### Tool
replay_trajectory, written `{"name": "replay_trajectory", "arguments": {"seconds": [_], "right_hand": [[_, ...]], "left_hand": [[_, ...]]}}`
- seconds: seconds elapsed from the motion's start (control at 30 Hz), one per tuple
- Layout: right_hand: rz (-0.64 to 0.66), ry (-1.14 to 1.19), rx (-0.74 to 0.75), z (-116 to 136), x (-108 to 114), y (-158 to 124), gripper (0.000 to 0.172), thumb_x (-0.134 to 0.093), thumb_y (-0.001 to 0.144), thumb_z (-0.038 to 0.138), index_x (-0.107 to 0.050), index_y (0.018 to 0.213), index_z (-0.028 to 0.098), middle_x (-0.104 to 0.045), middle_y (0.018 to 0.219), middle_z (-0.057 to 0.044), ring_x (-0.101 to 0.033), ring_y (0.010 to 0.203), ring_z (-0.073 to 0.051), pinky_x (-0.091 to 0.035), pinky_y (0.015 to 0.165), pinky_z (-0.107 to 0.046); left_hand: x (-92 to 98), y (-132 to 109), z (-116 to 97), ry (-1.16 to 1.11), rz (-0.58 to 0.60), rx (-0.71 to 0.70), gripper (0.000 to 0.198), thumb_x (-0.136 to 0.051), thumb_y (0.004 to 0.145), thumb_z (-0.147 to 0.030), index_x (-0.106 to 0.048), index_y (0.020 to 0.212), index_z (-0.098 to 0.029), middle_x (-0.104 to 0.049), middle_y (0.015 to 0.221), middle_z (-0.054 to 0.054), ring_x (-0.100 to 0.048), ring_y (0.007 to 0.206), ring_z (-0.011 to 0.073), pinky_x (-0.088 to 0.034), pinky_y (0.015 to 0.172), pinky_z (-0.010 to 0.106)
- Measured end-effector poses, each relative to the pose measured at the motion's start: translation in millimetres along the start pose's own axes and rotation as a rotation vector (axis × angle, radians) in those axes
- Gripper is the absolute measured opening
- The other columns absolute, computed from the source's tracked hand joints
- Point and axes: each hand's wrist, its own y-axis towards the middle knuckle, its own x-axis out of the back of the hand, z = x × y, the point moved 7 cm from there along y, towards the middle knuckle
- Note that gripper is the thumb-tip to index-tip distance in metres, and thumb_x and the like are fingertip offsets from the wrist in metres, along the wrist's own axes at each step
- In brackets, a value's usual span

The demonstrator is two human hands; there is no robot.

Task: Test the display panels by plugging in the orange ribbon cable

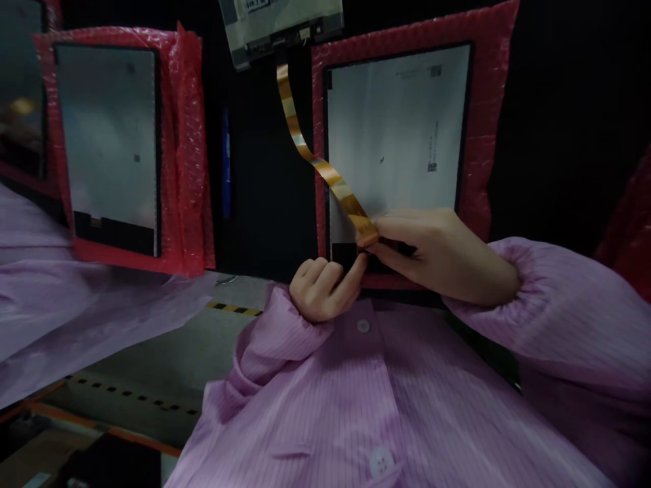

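Observation:
A gold-coloured flat ribbon cable (333, 177) runs from a flat device (285, 30) at the top edge down to the lower edge of a display panel (391, 146). The panel lies with its pale silver back upward on red bubble wrap (485, 135). My right hand (437, 247) pinches the cable's lower end between thumb and fingers. My left hand (328, 288) is closed, with its index finger stretched to the underside of that end. Whatever lies at that fingertip is too small and dark to make out.
On the left, another display panel (109, 142) lies on red bubble wrap (190, 156). A blue pen (226, 163) lies between the two panels on the black work surface (264, 203). A co-worker's lilac sleeve (35, 271) reaches in at the left, beside a further panel (20, 88).

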Motion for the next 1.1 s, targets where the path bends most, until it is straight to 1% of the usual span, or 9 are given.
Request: {"name": "replay_trajectory", "arguments": {"seconds": [0.33,0.5,0.57,0.67,0.73,0.83,0.9,1.0,1.1], "right_hand": [[-0.021,-0.024,0.009,-0.4,0.9,-0.3,0.012,-0.053,0.089,0.012,-0.064,0.086,0.014,-0.066,0.08,-0.001,-0.058,0.068,-0.012,-0.041,0.059,-0.023],[0.02,0.005,-0.007,-0.3,2.6,0.6,0.01,-0.053,0.089,0.016,-0.062,0.089,0.016,-0.068,0.082,-0.001,-0.06,0.068,-0.012,-0.043,0.06,-0.025],[-0.021,0.034,-0.043,-3.5,10.4,1.1,0.013,-0.055,0.087,0.014,-0.062,0.098,0.017,-0.068,0.082,0.0,-0.06,0.068,-0.012,-0.045,0.062,-0.024],[-0.226,-0.026,-0.15,-15.6,35.5,0.0,0.021,-0.056,0.085,0.014,-0.063,0.104,0.018,-0.067,0.084,0.0,-0.059,0.069,-0.012,-0.047,0.065,-0.025],[-0.376,-0.167,-0.195,-23.0,53.7,-2.5,0.02,-0.054,0.085,0.015,-0.064,0.103,0.018,-0.066,0.088,-0.002,-0.059,0.077,-0.015,-0.048,0.074,-0.029],[-0.474,-0.368,-0.23,-33.5,67.6,-4.1,0.024,-0.055,0.084,0.017,-0.063,0.106,0.015,-0.062,0.103,-0.009,-0.053,0.101,-0.025,-0.043,0.093,-0.041],[-0.481,-0.412,-0.236,-41.3,68.8,-2.9,0.029,-0.055,0.083,0.02,-0.061,0.111,0.014,-0.057,0.113,-0.013,-0.047,0.111,-0.029,-0.039,0.101,-0.046],[-0.478,-0.402,-0.217,-49.9,66.5,0.0,0.03,-0.05,0.084,0.022,-0.06,0.112,0.017,-0.053,0.117,-0.013,-0.044,0.116,-0.031,-0.037,0.103,-0.05],[-0.476,-0.394,-0.195,-54.6,65.1,1.2,0.029,-0.047,0.084,0.023,-0.06,0.11,0.021,-0.054,0.118,-0.011,-0.044,0.115,-0.031,-0.037,0.102,-0.053]], "left_hand": [[0.2,0.7,-1.1,0.011,-0.026,0.032,0.027,-0.055,0.081,-0.015,-0.065,0.106,-0.011,-0.045,0.055,-0.002,-0.036,0.053,0.0133,-0.027,0.052,0.03],[-4.2,-1.5,-0.7,0.006,-0.031,0.041,0.029,-0.056,0.082,-0.016,-0.064,0.109,-0.009,-0.045,0.056,-0.002,-0.038,0.053,0.0136,-0.027,0.052,0.031],[-3.3,-1.7,0.7,-0.038,-0.035,0.069,0.029,-0.056,0.082,-0.014,-0.064,0.11,-0.01,-0.048,0.057,-0.002,-0.041,0.054,0.0129,-0.029,0.053,0.03],[1.3,-2.4,10.6,-0.318,0.011,0.234,0.027,-0.052,0.086,-0.012,-0.063,0.111,-0.014,-0.054,0.063,-0.001,-0.048,0.056,0.0102,-0.037,0.054,0.025],[5.7,-5.6,24.3,-0.613,0.029,0.435,0.03,-0.048,0.09,-0.016,-0.058,0.118,-0.016,-0.055,0.065,-0.002,-0.049,0.055,0.0078,-0.039,0.052,0.021],[19.3,-5.4,55.4,-0.844,-0.096,0.673,0.029,-0.045,0.093,-0.022,-0.053,0.122,-0.019,-0.052,0.063,-0.005,-0.047,0.048,0.0058,-0.037,0.044,0.017],[29.9,9.2,82.1,-0.735,-0.182,0.688,0.022,-0.046,0.093,-0.022,-0.058,0.111,-0.019,-0.055,0.068,-0.003,-0.051,0.054,0.0068,-0.042,0.049,0.018],[35.7,54.5,123.9,-0.303,-0.207,0.587,0.019,-0.047,0.09,-0.018,-0.063,0.101,-0.017,-0.062,0.093,0.006,-0.059,0.086,0.0152,-0.051,0.076,0.029],[21.0,101.5,169.1,0.048,-0.155,0.595,0.029,-0.044,0.087,-0.011,-0.061,0.11,-0.015,-0.056,0.118,0.013,-0.049,0.116,0.0251,-0.041,0.102,0.042]]}}
